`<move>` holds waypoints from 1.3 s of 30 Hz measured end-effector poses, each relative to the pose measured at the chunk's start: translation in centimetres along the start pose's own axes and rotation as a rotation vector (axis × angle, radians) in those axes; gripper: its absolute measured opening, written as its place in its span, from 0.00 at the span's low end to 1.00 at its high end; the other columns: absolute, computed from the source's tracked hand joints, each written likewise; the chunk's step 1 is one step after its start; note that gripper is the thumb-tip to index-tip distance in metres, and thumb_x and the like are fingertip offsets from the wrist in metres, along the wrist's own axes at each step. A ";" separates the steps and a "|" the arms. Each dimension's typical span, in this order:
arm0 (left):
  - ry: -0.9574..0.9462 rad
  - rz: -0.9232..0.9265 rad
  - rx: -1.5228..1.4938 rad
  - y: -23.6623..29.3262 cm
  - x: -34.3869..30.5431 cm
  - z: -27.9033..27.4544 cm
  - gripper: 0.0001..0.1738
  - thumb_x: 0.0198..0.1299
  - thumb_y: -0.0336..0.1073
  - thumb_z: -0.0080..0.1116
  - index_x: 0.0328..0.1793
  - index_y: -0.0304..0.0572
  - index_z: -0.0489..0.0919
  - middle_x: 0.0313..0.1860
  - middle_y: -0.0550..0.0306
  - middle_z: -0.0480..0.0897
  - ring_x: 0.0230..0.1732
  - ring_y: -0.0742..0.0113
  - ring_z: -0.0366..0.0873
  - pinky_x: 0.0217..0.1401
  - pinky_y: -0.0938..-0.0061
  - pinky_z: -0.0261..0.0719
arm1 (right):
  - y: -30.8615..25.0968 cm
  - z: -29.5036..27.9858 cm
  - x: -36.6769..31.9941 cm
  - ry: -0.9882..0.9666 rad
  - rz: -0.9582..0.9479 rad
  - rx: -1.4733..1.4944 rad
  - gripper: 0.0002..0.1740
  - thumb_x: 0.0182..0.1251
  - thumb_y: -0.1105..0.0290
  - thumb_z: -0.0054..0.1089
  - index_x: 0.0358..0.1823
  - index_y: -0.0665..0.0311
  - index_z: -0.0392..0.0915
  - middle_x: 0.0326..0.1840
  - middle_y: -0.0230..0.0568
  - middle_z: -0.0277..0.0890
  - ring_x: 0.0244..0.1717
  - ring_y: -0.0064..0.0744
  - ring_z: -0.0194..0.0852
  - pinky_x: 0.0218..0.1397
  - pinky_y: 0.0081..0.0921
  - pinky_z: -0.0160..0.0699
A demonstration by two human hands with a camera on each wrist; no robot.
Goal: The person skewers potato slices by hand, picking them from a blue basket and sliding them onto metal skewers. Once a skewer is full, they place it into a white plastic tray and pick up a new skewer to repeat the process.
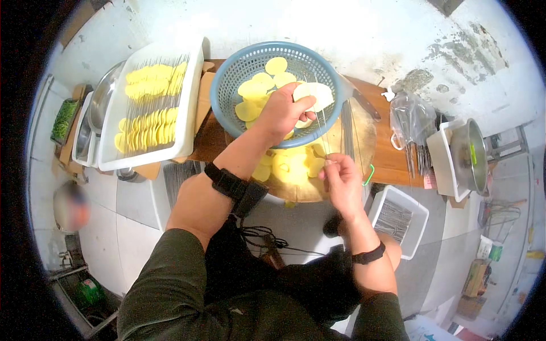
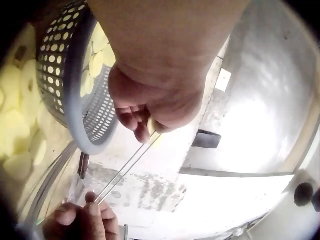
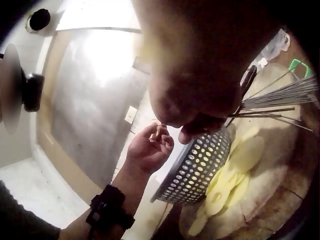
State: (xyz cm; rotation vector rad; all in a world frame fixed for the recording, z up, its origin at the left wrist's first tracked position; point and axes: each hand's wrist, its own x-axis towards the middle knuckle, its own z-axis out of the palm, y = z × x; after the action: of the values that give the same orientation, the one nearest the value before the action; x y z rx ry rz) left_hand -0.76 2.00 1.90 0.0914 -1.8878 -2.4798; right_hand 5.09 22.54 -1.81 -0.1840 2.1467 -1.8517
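Note:
My left hand pinches a pale yellow potato slice over the blue basket. Below and to the right, my right hand grips thin metal skewers near their lower end. Two skewer rods run side by side between the two hands in the left wrist view, reaching the slice at the left fingertips. Potato slices lie inside the basket. More slices are heaped on the round wooden board beneath the hands.
Left of the basket, a white tray holds rows of skewered slices. Loose skewers and a knife lie right of the basket. A white bin with skewers stands lower right, and a metal bowl sits at the far right.

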 end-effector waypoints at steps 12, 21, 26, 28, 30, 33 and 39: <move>0.160 0.035 -0.176 0.5 1.2 -2.5 0.12 0.63 0.33 0.57 0.49 0.36 0.77 0.41 0.60 0.82 0.32 0.75 0.77 0.34 0.81 0.73 | 0.4 -0.2 -0.4 0.099 -0.061 0.092 0.07 0.71 0.74 0.51 0.47 0.68 0.70 0.28 0.29 0.71 0.29 0.17 0.69 0.34 0.15 0.68; 0.150 0.056 -0.219 0.7 1.4 -3.1 0.11 0.60 0.32 0.57 0.46 0.35 0.77 0.38 0.59 0.81 0.30 0.75 0.76 0.30 0.82 0.72 | 0.8 -0.1 -1.0 0.056 -0.139 -0.047 0.09 0.72 0.74 0.52 0.47 0.72 0.74 0.28 0.29 0.73 0.29 0.16 0.69 0.34 0.15 0.69; 0.177 0.079 -0.186 0.7 1.5 -3.1 0.10 0.59 0.31 0.57 0.45 0.34 0.76 0.36 0.59 0.80 0.28 0.76 0.75 0.29 0.82 0.72 | 0.8 0.0 -1.0 0.052 -0.132 -0.027 0.09 0.72 0.74 0.52 0.47 0.73 0.74 0.28 0.29 0.73 0.30 0.16 0.70 0.35 0.15 0.71; 0.209 0.098 -0.155 0.5 1.5 -3.0 0.10 0.59 0.31 0.57 0.44 0.34 0.76 0.35 0.59 0.80 0.28 0.76 0.75 0.29 0.82 0.72 | 0.7 0.0 -1.1 0.045 -0.133 -0.032 0.09 0.72 0.74 0.52 0.47 0.73 0.74 0.28 0.30 0.74 0.29 0.16 0.70 0.35 0.15 0.71; 0.211 0.106 -0.149 0.5 1.5 -3.0 0.10 0.59 0.31 0.57 0.44 0.33 0.76 0.34 0.59 0.80 0.28 0.76 0.75 0.28 0.82 0.72 | 0.5 0.0 -1.2 0.045 -0.114 -0.026 0.09 0.72 0.74 0.52 0.47 0.73 0.74 0.28 0.30 0.74 0.30 0.16 0.70 0.35 0.16 0.71; 0.213 0.114 -0.147 0.7 1.4 -2.8 0.10 0.59 0.31 0.57 0.43 0.33 0.76 0.34 0.59 0.80 0.27 0.76 0.75 0.28 0.82 0.71 | 1.0 0.2 -1.2 0.052 -0.127 -0.018 0.09 0.72 0.75 0.52 0.47 0.72 0.74 0.29 0.30 0.74 0.30 0.16 0.70 0.35 0.16 0.71; 0.216 0.114 -0.152 1.0 1.2 -2.5 0.10 0.59 0.30 0.56 0.44 0.32 0.76 0.33 0.59 0.79 0.27 0.76 0.74 0.28 0.81 0.71 | 1.1 0.6 -1.4 0.059 -0.106 0.022 0.08 0.71 0.74 0.52 0.46 0.71 0.74 0.28 0.28 0.70 0.29 0.16 0.69 0.35 0.16 0.71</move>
State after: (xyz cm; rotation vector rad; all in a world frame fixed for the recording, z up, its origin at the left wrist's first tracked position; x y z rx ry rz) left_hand -1.81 -0.76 2.18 0.2312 -1.5718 -2.4169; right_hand 6.72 22.51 -2.81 -0.2454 2.1936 -1.9620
